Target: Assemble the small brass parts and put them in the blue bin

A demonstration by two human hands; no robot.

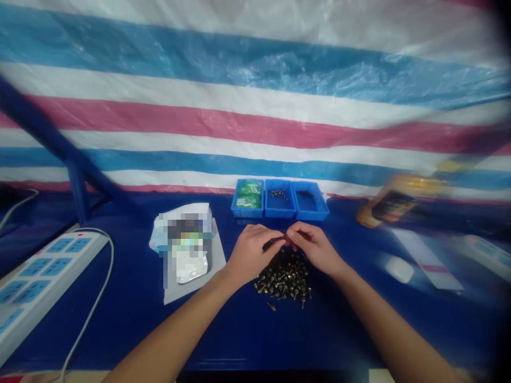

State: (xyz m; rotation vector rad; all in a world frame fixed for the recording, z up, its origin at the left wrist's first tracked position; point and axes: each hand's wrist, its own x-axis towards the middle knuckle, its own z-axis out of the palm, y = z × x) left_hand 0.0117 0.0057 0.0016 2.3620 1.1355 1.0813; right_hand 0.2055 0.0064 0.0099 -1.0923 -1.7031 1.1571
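Over screws [284, 279], left hand [253, 252] meeting right hand [309, 247]

a dark blue painted workbench [136, 303] carries a loose heap of brass-coloured screws [283, 282], three small blue plastic trays [279, 199], a long white power strip [35, 287] and a white computer mouse [399, 268].

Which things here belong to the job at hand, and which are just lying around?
Job: left hand, right hand, dark screw between them, screw pile, blue bins.
Lying about: power strip, pixelated packet, jar, white mouse.
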